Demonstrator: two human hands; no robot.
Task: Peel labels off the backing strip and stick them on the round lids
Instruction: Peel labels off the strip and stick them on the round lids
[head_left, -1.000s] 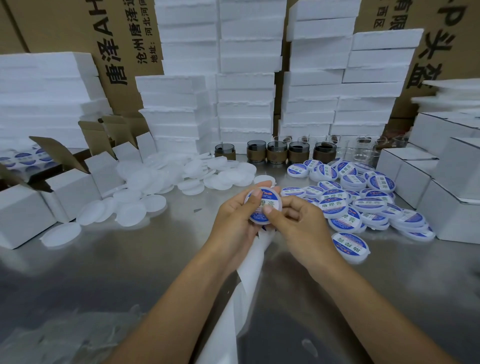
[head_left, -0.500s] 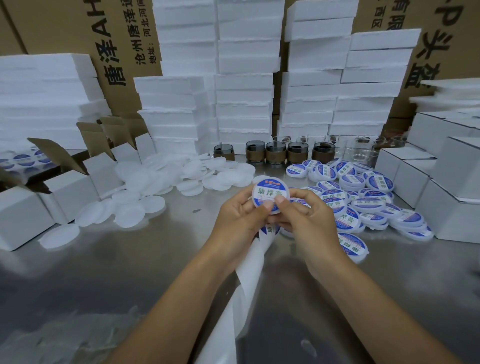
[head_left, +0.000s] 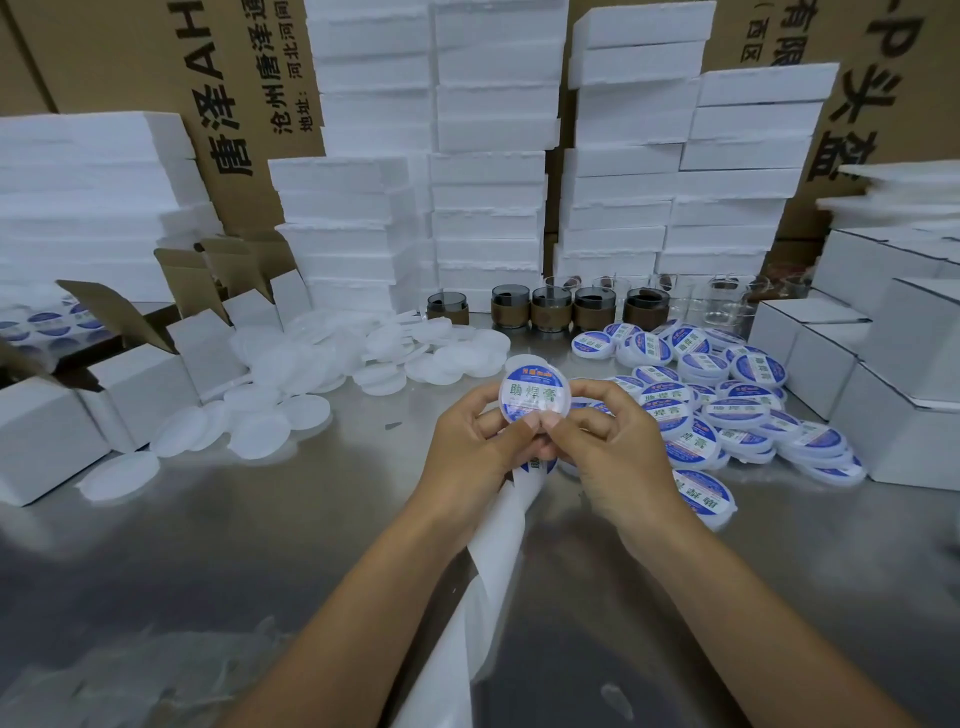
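Head view: left hand (head_left: 467, 441) and right hand (head_left: 615, 447) pinch 1 round glossy lid (head_left: 535, 397) by its rim, above steel table (head_left: 249, 545), between blank lids (head_left: 311, 374) and labelled lids (head_left: 727, 410). Smooth white strip (head_left: 498, 551) trails below.

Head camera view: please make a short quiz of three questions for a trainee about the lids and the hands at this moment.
1. True or false: both the left hand and the right hand hold the round white plastic lid with a blue-and-white label.
2. Choose one: the pile of already labelled white lids lies A) left of the hands, B) right of the hands, C) nowhere in view.
3. Short answer: which long white thing hangs down below the hands?
Key: 1 true; 2 B; 3 the white paper backing strip.
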